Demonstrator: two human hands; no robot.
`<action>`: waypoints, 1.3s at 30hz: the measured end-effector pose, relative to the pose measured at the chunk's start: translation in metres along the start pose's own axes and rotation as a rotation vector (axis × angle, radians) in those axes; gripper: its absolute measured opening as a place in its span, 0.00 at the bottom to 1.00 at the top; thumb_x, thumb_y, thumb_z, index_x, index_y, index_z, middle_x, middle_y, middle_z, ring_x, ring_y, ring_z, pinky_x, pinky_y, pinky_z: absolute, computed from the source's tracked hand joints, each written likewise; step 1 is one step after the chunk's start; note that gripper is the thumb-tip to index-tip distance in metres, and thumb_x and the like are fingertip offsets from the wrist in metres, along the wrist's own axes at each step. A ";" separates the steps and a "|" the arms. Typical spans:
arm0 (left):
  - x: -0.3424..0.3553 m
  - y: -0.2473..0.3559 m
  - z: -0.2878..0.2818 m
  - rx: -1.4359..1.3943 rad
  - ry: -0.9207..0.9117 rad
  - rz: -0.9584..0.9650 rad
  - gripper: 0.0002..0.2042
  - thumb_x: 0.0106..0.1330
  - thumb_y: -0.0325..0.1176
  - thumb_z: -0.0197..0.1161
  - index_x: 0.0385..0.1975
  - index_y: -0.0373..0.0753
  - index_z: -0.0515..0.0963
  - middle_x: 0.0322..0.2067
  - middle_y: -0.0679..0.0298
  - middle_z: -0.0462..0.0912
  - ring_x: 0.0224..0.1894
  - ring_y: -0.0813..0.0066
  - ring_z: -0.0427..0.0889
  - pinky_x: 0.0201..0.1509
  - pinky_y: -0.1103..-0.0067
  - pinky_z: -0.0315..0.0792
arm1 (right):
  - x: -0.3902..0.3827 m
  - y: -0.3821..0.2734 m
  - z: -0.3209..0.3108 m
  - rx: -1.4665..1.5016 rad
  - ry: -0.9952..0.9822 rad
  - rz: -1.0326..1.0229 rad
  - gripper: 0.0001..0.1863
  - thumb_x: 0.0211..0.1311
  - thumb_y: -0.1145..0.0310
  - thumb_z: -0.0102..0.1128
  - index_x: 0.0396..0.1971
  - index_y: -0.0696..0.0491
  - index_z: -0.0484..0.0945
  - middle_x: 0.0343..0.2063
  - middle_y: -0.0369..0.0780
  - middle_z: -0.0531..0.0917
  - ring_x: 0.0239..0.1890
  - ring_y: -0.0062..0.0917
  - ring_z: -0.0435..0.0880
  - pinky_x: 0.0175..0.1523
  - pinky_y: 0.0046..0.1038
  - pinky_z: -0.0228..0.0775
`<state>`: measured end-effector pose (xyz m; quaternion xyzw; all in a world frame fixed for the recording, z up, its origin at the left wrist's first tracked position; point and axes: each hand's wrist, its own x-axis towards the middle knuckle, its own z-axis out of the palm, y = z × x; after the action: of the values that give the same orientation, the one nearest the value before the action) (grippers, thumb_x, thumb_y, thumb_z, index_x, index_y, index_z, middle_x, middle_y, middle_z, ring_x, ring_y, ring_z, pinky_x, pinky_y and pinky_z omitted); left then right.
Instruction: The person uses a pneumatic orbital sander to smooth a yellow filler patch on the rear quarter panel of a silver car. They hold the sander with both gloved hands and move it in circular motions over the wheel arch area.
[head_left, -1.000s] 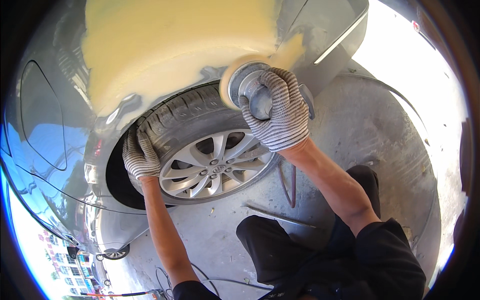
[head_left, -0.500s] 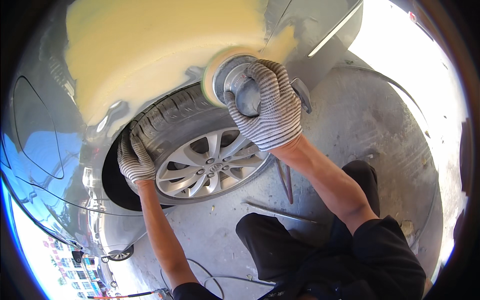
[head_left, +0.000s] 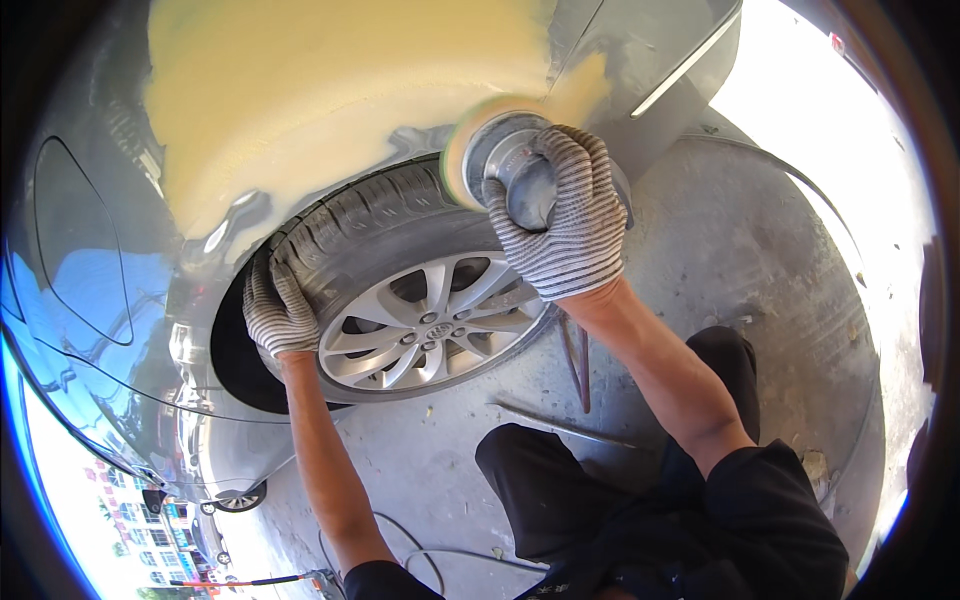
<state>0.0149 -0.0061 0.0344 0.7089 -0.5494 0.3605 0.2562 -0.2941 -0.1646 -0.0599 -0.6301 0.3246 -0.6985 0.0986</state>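
Observation:
My right hand (head_left: 570, 220), in a grey-and-white striped glove, is closed around the top of a round orbital sander (head_left: 500, 145). The sander's disc rests at the wheel arch, against the lower edge of a yellow filler patch (head_left: 330, 70) on the grey car panel (head_left: 90, 200). My left hand (head_left: 280, 310), gloved the same way, lies against the tire (head_left: 350, 220), with its fingers stretched up between tread and arch. The fingertips are partly hidden there. Below the tire's sidewall shows a silver spoked wheel rim (head_left: 435, 325).
A metal rod (head_left: 565, 425) and a brownish bar (head_left: 577, 365) lie on the concrete floor (head_left: 770, 290). A hose (head_left: 440, 552) curls by my left arm. Another car (head_left: 205, 535) stands at the lower left. My bent knees are below the wheel.
The sander and my right hand have shifted slightly right along the arch edge. The whole view has moved a little too. My left hand keeps its place at the tire.

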 end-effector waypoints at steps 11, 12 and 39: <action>0.002 0.006 -0.001 -0.034 0.013 -0.002 0.25 0.80 0.48 0.55 0.57 0.28 0.83 0.52 0.41 0.88 0.56 0.41 0.86 0.64 0.61 0.77 | 0.004 -0.004 0.005 0.022 -0.001 0.023 0.31 0.51 0.65 0.83 0.52 0.56 0.76 0.48 0.52 0.82 0.45 0.46 0.89 0.48 0.40 0.88; 0.001 0.006 -0.001 -0.038 0.017 -0.008 0.25 0.79 0.47 0.55 0.57 0.28 0.83 0.52 0.41 0.88 0.56 0.41 0.86 0.64 0.61 0.77 | 0.005 -0.002 0.003 0.029 0.003 0.051 0.30 0.51 0.65 0.83 0.51 0.56 0.76 0.48 0.52 0.82 0.45 0.46 0.89 0.48 0.40 0.88; 0.003 0.002 -0.001 0.019 0.013 0.014 0.26 0.78 0.50 0.57 0.58 0.30 0.83 0.53 0.41 0.87 0.56 0.39 0.85 0.64 0.58 0.77 | 0.040 0.013 -0.024 0.008 -0.056 0.091 0.29 0.52 0.66 0.83 0.52 0.57 0.77 0.46 0.49 0.83 0.46 0.44 0.89 0.51 0.40 0.86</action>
<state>0.0136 -0.0076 0.0367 0.7051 -0.5492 0.3722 0.2503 -0.3274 -0.1886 -0.0352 -0.6336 0.3474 -0.6766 0.1419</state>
